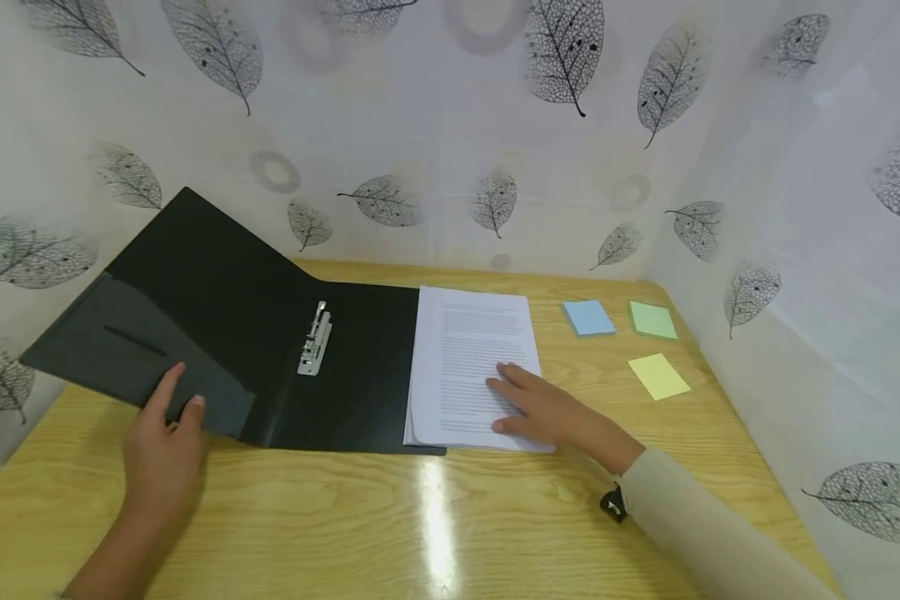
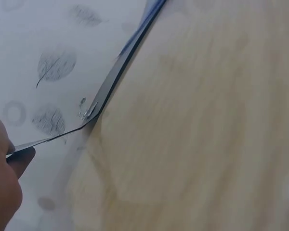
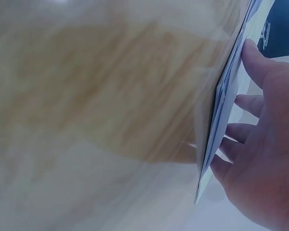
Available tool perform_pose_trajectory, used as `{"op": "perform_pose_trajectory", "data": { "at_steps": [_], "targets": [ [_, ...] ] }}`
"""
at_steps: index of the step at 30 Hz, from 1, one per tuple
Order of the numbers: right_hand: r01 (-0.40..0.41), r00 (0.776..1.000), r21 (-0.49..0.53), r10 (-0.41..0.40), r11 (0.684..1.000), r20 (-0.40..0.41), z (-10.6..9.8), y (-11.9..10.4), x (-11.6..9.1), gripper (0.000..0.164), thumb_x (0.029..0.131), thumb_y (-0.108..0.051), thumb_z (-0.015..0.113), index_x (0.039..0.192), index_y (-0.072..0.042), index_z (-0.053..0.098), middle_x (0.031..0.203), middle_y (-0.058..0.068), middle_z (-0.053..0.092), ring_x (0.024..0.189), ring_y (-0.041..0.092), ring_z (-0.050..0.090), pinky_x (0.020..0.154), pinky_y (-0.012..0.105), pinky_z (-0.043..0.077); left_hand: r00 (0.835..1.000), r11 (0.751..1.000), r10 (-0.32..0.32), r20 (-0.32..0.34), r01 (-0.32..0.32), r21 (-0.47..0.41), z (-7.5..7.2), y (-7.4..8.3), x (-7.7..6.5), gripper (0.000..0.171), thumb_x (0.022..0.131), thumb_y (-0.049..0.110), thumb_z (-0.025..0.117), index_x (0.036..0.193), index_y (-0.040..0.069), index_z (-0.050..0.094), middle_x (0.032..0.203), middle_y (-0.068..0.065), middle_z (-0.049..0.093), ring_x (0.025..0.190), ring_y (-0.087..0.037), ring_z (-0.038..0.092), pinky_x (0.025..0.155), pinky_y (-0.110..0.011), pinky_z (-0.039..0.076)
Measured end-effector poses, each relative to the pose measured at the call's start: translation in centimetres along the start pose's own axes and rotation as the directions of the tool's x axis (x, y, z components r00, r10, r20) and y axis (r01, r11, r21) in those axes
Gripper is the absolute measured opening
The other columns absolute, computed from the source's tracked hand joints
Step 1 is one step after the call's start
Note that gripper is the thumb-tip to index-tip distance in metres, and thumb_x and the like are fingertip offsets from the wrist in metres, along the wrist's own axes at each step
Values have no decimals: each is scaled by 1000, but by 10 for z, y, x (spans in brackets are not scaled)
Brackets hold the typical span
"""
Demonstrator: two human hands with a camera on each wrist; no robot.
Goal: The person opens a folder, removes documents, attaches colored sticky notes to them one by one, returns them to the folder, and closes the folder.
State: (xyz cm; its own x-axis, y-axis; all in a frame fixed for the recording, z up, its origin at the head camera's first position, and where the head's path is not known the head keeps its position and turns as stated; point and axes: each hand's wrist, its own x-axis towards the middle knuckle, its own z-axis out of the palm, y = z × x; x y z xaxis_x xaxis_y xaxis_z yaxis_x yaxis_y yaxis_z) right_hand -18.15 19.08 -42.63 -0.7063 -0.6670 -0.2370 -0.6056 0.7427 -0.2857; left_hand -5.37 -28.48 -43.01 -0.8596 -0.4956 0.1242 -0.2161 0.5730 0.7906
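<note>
A black binder (image 1: 360, 367) lies spread on the table, its left cover (image 1: 195, 258) tilted up off the surface. My left hand (image 1: 161, 450) pinches that cover's lower edge; in the left wrist view the thumb and fingers sit on either side of it. A metal clip (image 1: 315, 340) is fixed inside the binder near the spine. The stack of printed paper (image 1: 472, 350) overlaps the binder's right side. Spread over the stack's lower right part, my right hand (image 1: 540, 408) touches the top sheet with its fingertips, also seen in the right wrist view.
Blue sticky notes (image 1: 588, 318), green sticky notes (image 1: 652, 320) and yellow sticky notes (image 1: 658, 377) lie right of the paper. The wooden table (image 1: 330, 525) meets a leaf-patterned covering (image 1: 435, 125) at the back and sides.
</note>
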Motion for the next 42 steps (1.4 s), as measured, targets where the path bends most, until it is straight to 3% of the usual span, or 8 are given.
{"op": "perform_pose_trajectory", "data": {
  "at_steps": [8, 22, 26, 29, 32, 36, 40, 42],
  "targets": [
    [23, 999, 2, -23, 1000, -28, 3, 5, -7, 77, 99, -49, 60, 158, -6, 33, 166, 23, 18, 152, 42, 20, 120, 55, 27, 1000, 1000, 8, 3, -8, -8, -37, -27, 32, 54, 108, 35, 42, 158, 42, 24, 50, 4, 31, 42, -16, 32, 45, -32, 31],
    [8, 1000, 31, -7, 999, -28, -1, -1, -10, 77, 98, -47, 62, 158, -7, 33, 166, 22, 18, 152, 41, 20, 120, 55, 27, 970, 984, -79, -229, 112, 136, -69, -54, 94, 51, 110, 28, 36, 158, 41, 27, 48, 8, 36, 37, -11, 30, 44, -23, 27],
    [4, 1000, 37, -3, 999, -27, -2, -2, -10, 77, 98, -47, 62, 158, -7, 33, 166, 22, 17, 153, 41, 19, 120, 55, 27, 961, 973, -105, -254, 152, 172, -75, -65, 107, 51, 110, 30, 33, 158, 44, 22, 90, -5, 70, 42, -11, 31, 47, -24, 27],
    [3, 1000, 40, -2, 999, -27, -2, -2, -10, 77, 98, -47, 62, 158, -7, 33, 166, 21, 17, 153, 41, 19, 120, 55, 26, 958, 968, -138, -252, 184, 170, -76, -69, 112, 52, 110, 30, 31, 159, 45, 20, 155, -8, 46, 57, -6, 41, 53, -23, 28],
    [8, 1000, 39, -7, 999, -31, -2, -2, -10, 76, 99, -46, 62, 158, -7, 33, 166, 22, 18, 153, 42, 19, 120, 56, 26, 953, 969, -148, -264, 194, 156, -76, -69, 114, 52, 111, 26, 31, 159, 42, 23, 167, 4, 21, 95, -6, 56, 64, -21, 31],
    [6, 1000, 34, -6, 999, -23, -1, -2, -9, 77, 99, -46, 62, 158, -7, 32, 166, 21, 17, 153, 41, 19, 120, 56, 26, 956, 981, -116, -269, 153, 119, -77, -66, 113, 52, 110, 23, 34, 161, 33, 24, 170, 5, 8, 153, -17, 17, 109, -38, 39],
    [10, 1000, 32, -10, 999, -25, 0, 0, -9, 77, 98, -46, 62, 157, -6, 33, 166, 22, 18, 152, 43, 19, 120, 57, 26, 959, 982, -120, -255, 153, 111, -80, -69, 112, 54, 110, 30, 36, 161, 39, 21, 166, 1, 24, 113, -9, 55, 93, -34, 46],
    [14, 1000, 34, -13, 999, -28, 0, 0, -9, 77, 98, -47, 61, 157, -6, 34, 166, 23, 19, 152, 44, 20, 119, 58, 27, 958, 977, -155, -243, 185, 108, -81, -73, 109, 54, 109, 35, 35, 159, 46, 17, 162, 2, 30, 93, 0, 50, 76, -30, 40]
  ]
}}
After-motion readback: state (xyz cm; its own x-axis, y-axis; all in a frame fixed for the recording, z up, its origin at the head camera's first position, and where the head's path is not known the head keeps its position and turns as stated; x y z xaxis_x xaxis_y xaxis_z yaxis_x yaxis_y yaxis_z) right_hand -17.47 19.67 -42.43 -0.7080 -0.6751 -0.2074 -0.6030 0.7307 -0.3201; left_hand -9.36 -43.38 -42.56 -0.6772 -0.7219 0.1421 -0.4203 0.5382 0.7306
